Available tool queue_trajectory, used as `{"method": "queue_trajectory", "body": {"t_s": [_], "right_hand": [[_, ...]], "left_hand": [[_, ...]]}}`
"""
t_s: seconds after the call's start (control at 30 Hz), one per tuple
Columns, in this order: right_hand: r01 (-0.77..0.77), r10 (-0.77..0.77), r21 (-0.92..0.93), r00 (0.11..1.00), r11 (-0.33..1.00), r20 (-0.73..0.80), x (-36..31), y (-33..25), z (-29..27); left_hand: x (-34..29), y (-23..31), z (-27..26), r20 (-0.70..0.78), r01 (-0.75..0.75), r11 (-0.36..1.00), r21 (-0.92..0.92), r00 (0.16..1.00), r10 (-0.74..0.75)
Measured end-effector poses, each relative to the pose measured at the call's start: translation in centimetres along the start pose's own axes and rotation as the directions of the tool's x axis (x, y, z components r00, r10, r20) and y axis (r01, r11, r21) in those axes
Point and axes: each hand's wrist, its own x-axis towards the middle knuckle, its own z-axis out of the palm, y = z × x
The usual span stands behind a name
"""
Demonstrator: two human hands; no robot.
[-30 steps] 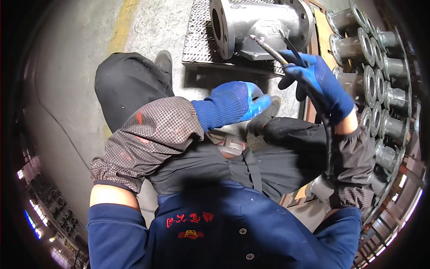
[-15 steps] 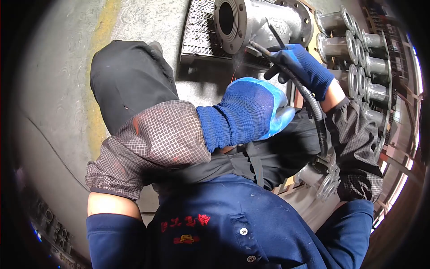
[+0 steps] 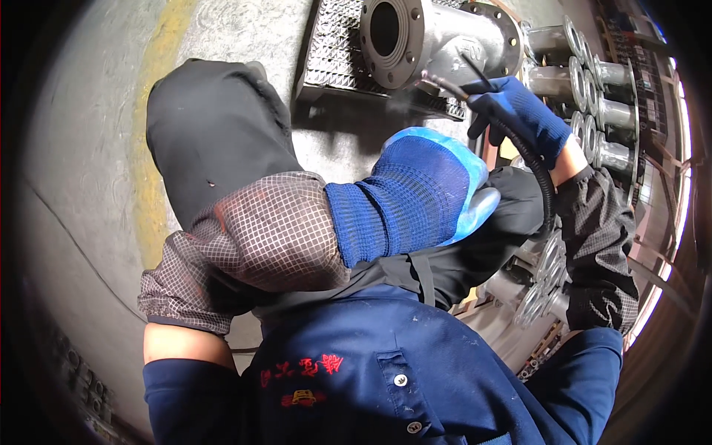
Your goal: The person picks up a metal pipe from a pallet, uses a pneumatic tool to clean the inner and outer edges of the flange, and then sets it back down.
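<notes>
My right hand (image 3: pixel 519 115), in a blue knit glove, is closed around a welding torch (image 3: pixel 447 86). The torch's thin bent neck points left, its tip just below a grey flanged pipe fitting (image 3: pixel 454 53). A thin dark rod (image 3: pixel 475 68) also sticks out past that hand, pointing up toward the fitting. From under the hand a black corrugated hose (image 3: pixel 547 189) runs down past my wrist. My left hand (image 3: pixel 426 185), in a blue coated glove, lies low over my lap, closed with the thumb along its side. Its fingertips and anything within them are hidden.
The fitting lies sideways on a ridged metal block (image 3: pixel 334 55). At the right, several flanged pipe pieces (image 3: pixel 556 81) are stacked; more flanged pieces (image 3: pixel 545 278) are beside my right forearm. A yellow stripe (image 3: pixel 152 159) crosses the floor, and a thin cable (image 3: pixel 81 248) lies farther left.
My right hand and the torch have moved slightly right and down, away from the flange. The small orange sparks below the flange are gone. My left hand has barely moved.
</notes>
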Motion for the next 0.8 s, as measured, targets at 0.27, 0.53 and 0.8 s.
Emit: {"method": "queue_trajectory", "body": {"t_s": [0.27, 0.53, 0.8], "right_hand": [[0.062, -0.063, -0.019, 0.996, 0.998, -0.056, -0.3, -0.2, -1.7], [0.084, -0.084, -0.039, 0.996, 0.996, -0.006, 0.4, -0.1, -1.3], [0.14, -0.141, 0.045, 0.99, 0.989, 0.021, 2.2, 3.4, 1.4]], "left_hand": [[0.1, -0.5, 0.6, 0.061, 0.025, 1.0, -0.002, 0.998, -0.025], [1.0, -0.6, 0.9, 0.149, 0.127, 0.989, 0.078, 0.979, -0.138], [2.0, -2.0, 0.4, 0.203, 0.291, 0.952, 0.093, 0.931, -0.304]]}}
